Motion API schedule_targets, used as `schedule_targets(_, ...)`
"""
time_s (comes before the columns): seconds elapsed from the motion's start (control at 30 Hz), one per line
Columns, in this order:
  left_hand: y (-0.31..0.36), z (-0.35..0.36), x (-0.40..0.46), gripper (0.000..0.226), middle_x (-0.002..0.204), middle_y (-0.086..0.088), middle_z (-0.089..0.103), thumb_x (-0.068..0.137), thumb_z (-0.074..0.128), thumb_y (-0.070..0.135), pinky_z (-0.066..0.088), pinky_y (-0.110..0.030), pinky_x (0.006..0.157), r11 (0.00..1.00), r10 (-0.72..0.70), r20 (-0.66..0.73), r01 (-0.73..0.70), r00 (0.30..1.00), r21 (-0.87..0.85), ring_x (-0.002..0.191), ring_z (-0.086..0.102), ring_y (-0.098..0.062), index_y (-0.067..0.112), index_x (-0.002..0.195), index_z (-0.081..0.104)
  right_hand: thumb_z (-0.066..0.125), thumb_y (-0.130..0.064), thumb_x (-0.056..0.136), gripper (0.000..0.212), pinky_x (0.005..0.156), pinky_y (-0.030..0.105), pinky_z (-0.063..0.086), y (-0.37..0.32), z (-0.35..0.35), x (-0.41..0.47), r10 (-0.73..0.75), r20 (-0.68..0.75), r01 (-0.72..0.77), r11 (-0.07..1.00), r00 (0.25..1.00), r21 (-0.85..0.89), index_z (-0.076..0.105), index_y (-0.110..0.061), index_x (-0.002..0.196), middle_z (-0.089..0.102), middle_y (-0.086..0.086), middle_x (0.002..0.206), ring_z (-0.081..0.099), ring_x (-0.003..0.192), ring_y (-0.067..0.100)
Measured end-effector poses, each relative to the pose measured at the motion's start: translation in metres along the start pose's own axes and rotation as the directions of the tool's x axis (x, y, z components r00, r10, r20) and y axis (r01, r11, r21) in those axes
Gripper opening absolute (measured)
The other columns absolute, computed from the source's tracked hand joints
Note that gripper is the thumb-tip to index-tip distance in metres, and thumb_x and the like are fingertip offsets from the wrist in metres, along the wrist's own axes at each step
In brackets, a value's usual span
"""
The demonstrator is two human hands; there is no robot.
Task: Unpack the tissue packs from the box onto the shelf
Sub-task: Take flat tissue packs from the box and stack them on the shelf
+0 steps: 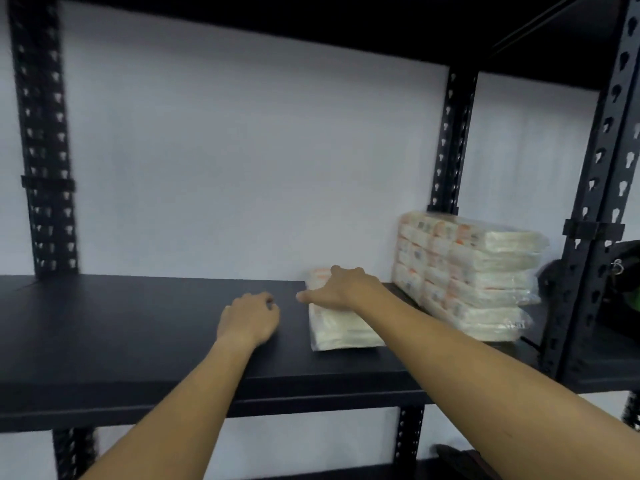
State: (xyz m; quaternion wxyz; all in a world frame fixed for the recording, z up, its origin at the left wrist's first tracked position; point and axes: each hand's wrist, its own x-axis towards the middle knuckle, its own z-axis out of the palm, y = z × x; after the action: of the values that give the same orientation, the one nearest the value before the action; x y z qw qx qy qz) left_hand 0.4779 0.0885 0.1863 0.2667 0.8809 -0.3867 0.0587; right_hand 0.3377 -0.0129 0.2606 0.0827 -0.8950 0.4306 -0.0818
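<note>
A white wall (242,150) stands behind the rack, a dark round object (623,271) with a green patch sits at the far right edge, too blurred to identify, and a dark brownish thing (457,460) lies low down, unclear.

One head-worn camera looks forward and slightly down from close range, facing the black shelf (138,327) board and the white wall (242,168) behind.
</note>
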Motion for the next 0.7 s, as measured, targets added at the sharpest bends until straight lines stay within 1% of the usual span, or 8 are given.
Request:
schedule_targets(0.07,0.002,0.003,-0.001,0.042,0.135,-0.007,0.056,0.098,0.034,0.034,0.036,-0.042,0.104,0.994,0.009,0.023,-0.011,1.0,0.108,0.122,0.049,-0.028,0.024,0.133,0.055,0.055,-0.085,0.054,0.115,0.1,0.056,0.044,-0.005,0.007,0.0,0.058,0.02,-0.057,0.997,0.998,-0.045,0.027,-0.031,0.151,0.035,0.011,0.151,0.038,0.134,0.04)
schedule_targets(0.13,0.001,0.004,0.001,0.041,0.133,-0.008,0.055,0.098,0.034,0.035,0.035,-0.042,0.104,0.99,0.011,0.026,-0.015,1.0,0.141,0.122,0.048,-0.029,0.023,0.131,0.056,0.061,-0.071,0.06,0.105,0.1,0.057,0.042,-0.006,0.01,0.001,0.08,0.011,-0.079,0.995,0.997,-0.058,0.026,-0.033,0.151,0.029,0.012,0.151,0.032,0.135,0.043)
schedule_targets(0.2,0.0,0.005,0.002,0.041,0.133,-0.008,0.055,0.097,0.034,0.035,0.035,-0.043,0.104,0.991,0.01,0.028,-0.014,1.0,0.133,0.122,0.047,-0.029,0.023,0.13,0.056,0.061,-0.06,0.059,0.096,0.099,0.053,0.044,-0.004,0.008,0.002,0.074,0.01,-0.073,0.996,0.997,-0.057,0.033,-0.032,0.147,0.033,0.011,0.147,0.036,0.131,0.042)
schedule_targets(0.3,0.0,0.004,0.0,0.042,0.132,-0.009,0.055,0.097,0.033,0.034,0.036,-0.043,0.103,0.991,0.018,0.026,-0.021,0.999,0.132,0.121,0.047,-0.029,0.022,0.129,0.057,0.062,-0.053,0.053,0.087,0.097,0.048,0.046,-0.004,0.005,0.001,0.046,0.027,-0.045,0.998,0.999,-0.051,0.045,-0.029,0.135,0.041,0.009,0.137,0.044,0.122,0.036)
schedule_targets(0.43,0.002,0.003,-0.002,0.041,0.13,-0.008,0.057,0.098,0.033,0.032,0.037,-0.043,0.101,0.993,0.03,0.009,-0.031,1.0,0.112,0.118,0.048,-0.028,0.02,0.128,0.058,0.065,-0.05,0.057,0.08,0.095,0.047,0.047,-0.002,0.002,-0.002,0.036,0.014,-0.036,0.999,0.999,-0.031,0.047,-0.029,0.132,0.042,0.006,0.134,0.044,0.12,0.034)
schedule_targets(0.57,0.007,-0.001,-0.007,0.04,0.129,-0.006,0.057,0.099,0.034,0.029,0.04,-0.041,0.1,0.995,0.078,-0.07,-0.074,0.994,0.059,0.117,0.051,-0.026,0.02,0.13,0.057,0.067,-0.043,0.072,0.075,0.096,0.047,0.045,0.004,-0.005,-0.01,0.013,-0.034,-0.013,1.0,0.999,-0.014,0.041,-0.033,0.141,0.042,0.004,0.139,0.04,0.128,0.036)
schedule_targets(0.63,0.01,-0.004,-0.009,0.041,0.128,-0.003,0.059,0.098,0.035,0.027,0.041,-0.037,0.097,0.991,0.13,-0.138,-0.124,0.982,0.051,0.116,0.052,-0.022,0.021,0.133,0.055,0.064,-0.039,0.074,0.073,0.097,0.048,0.042,0.006,-0.011,-0.016,-0.016,-0.075,0.014,0.999,0.997,-0.029,0.041,-0.034,0.143,0.044,0.003,0.138,0.039,0.129,0.036)
schedule_targets(0.7,0.013,-0.005,-0.011,0.04,0.129,-0.001,0.059,0.098,0.037,0.027,0.042,-0.035,0.096,0.987,0.161,-0.19,-0.158,0.969,0.035,0.116,0.053,-0.021,0.022,0.134,0.055,0.062,-0.039,0.075,0.07,0.101,0.051,0.039,0.011,-0.019,-0.02,-0.05,-0.13,0.04,0.996,0.99,-0.08,0.042,-0.036,0.142,0.044,0.002,0.137,0.039,0.129,0.037)
